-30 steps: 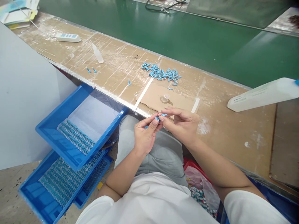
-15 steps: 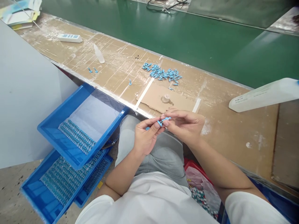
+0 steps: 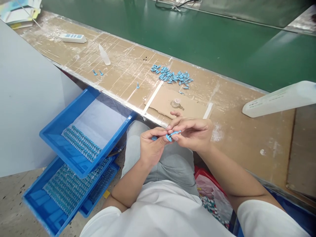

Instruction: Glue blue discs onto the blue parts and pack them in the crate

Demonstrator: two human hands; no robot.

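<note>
Pinching, left hand [image 3: 151, 148] and right hand [image 3: 196, 134]: fingers closed on blue disc-ended piece [image 3: 169, 138].
Desk [image 3: 237, 138]: heap of small blue pieces [image 3: 172, 76] beyond cardboard sheet [image 3: 165, 98].

One head-worn camera looks forward and steeply down from above the wearer's white shirt [image 3: 158, 210], which fills six o'clock at closest range. The left hand [image 3: 151, 146] and right hand [image 3: 195, 133] meet just below centre, a little farther off. Beyond them the worktop [image 3: 247, 141] slants from ten o'clock to four; the green surface [image 3: 209, 42] lies farther still, toward one. Blue trays [image 3: 59, 153], seen from above, sit at eight.
</note>
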